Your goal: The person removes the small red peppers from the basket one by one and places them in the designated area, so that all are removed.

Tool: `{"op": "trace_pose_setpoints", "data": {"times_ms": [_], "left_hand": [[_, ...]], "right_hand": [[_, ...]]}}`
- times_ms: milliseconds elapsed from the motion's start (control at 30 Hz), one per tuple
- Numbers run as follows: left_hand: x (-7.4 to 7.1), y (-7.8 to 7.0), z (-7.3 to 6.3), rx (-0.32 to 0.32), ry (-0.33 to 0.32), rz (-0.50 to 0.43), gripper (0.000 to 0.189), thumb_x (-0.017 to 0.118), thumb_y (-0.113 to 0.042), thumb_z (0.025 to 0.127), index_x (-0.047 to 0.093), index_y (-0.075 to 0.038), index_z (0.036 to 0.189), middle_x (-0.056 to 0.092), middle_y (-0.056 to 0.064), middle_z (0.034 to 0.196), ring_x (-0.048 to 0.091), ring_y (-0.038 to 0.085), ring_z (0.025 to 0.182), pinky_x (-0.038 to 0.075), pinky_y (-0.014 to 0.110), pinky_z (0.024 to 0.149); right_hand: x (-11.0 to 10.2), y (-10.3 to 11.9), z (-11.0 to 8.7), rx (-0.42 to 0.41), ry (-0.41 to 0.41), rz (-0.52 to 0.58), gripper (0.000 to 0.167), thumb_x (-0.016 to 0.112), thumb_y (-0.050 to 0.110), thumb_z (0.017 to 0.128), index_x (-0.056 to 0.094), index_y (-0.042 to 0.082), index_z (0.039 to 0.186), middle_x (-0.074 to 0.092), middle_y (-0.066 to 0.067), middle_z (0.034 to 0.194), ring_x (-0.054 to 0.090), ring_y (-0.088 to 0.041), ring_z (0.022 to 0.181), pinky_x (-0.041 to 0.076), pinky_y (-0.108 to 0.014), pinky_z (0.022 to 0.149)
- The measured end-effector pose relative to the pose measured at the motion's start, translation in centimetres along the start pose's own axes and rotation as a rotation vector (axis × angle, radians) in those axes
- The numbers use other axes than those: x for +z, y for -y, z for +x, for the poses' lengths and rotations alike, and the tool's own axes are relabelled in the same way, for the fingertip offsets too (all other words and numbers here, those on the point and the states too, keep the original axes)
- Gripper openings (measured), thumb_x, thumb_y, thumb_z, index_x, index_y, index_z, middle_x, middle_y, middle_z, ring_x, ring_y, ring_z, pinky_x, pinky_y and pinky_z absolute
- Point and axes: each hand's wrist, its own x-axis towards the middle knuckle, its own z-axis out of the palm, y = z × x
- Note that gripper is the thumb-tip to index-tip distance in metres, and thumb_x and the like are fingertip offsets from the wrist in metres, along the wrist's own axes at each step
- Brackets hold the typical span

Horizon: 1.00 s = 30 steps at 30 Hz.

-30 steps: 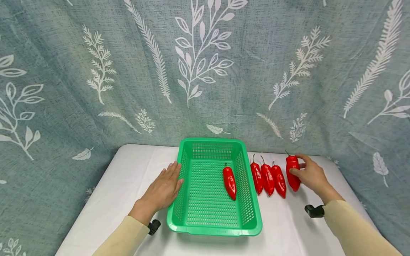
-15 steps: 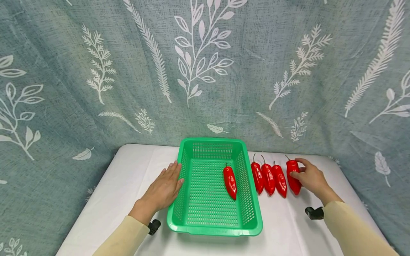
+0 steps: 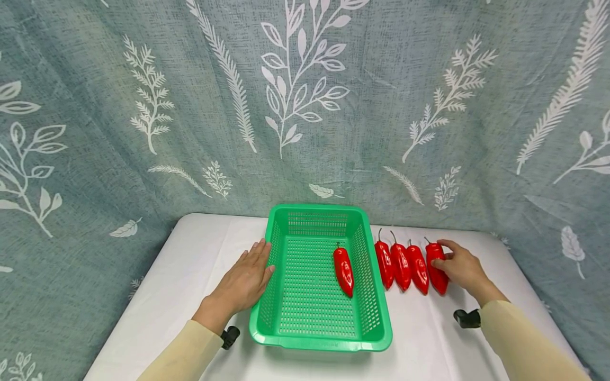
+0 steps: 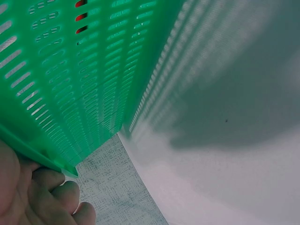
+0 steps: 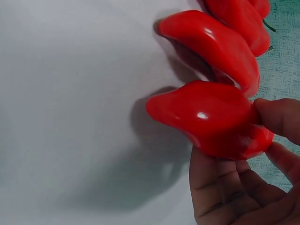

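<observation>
My right hand (image 3: 464, 268) grips a glossy red chili pepper (image 3: 436, 267) with a thin dark stem, its thumb on the near side and fingers round the other. In the right wrist view that pepper (image 5: 211, 119) lies close over the white cloth, right beside the neighbouring pepper (image 5: 218, 47). A green perforated plastic basket (image 3: 320, 345) stands mid-table, and one red pepper (image 3: 343, 271) lies inside it, toward the right wall. Flat and with straight fingers, my left hand (image 3: 245, 278) rests on the basket's left rim; the left wrist view shows its fingertips at the rim.
Three more red peppers, the nearest of them a pepper (image 3: 384, 264) by the basket's right wall, lie in a row on the white tablecloth (image 3: 419, 338). A patterned grey-green curtain (image 3: 305, 174) hangs behind the table.
My right hand has brought its pepper down and slightly nearer, so it now lies at the right end of the row, beside the others. The left hand and basket have stayed put.
</observation>
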Motion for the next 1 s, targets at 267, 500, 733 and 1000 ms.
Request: {"op": "trace_pose_setpoints", "data": {"times_ms": [267, 500, 733, 1000], "left_hand": [[0.11, -0.04, 0.06, 0.001, -0.008, 0.005, 0.065, 0.041, -0.034, 0.116, 0.023, 0.005, 0.165, 0.022, 0.022, 0.173, 0.022, 0.038, 0.162, 0.023, 0.053, 0.132], [0.24, -0.02, 0.06, 0.004, -0.017, 0.009, 0.065, 0.041, -0.034, 0.116, 0.023, 0.004, 0.165, 0.022, 0.022, 0.173, 0.024, 0.038, 0.161, 0.023, 0.052, 0.132], [0.18, -0.02, 0.04, 0.003, -0.014, 0.006, 0.065, 0.04, -0.034, 0.116, 0.023, 0.004, 0.166, 0.022, 0.022, 0.174, 0.022, 0.038, 0.162, 0.023, 0.052, 0.132], [0.17, 0.0, 0.01, 0.005, -0.012, 0.006, 0.065, 0.04, -0.035, 0.116, 0.023, 0.005, 0.165, 0.021, 0.022, 0.174, 0.023, 0.038, 0.161, 0.023, 0.053, 0.132]], "right_hand": [[0.15, -0.33, 0.02, -0.004, 0.013, -0.019, 0.076, 0.067, 0.024, 0.099, 0.031, -0.005, 0.161, 0.049, -0.044, 0.142, 0.065, -0.047, 0.112, 0.063, -0.043, 0.078], [0.57, -0.24, -0.02, 0.018, 0.007, -0.019, 0.075, 0.066, 0.023, 0.101, 0.031, -0.004, 0.161, 0.048, -0.043, 0.141, 0.061, -0.048, 0.114, 0.062, -0.046, 0.082], [0.69, -0.17, -0.09, 0.029, 0.013, -0.017, 0.075, 0.064, 0.025, 0.102, 0.029, -0.004, 0.162, 0.044, -0.044, 0.145, 0.057, -0.052, 0.121, 0.059, -0.057, 0.093], [0.86, -0.51, -0.08, 0.002, 0.03, -0.024, 0.073, 0.06, 0.027, 0.104, 0.03, -0.006, 0.161, 0.043, -0.045, 0.147, 0.055, -0.054, 0.125, 0.054, -0.063, 0.1]]}}
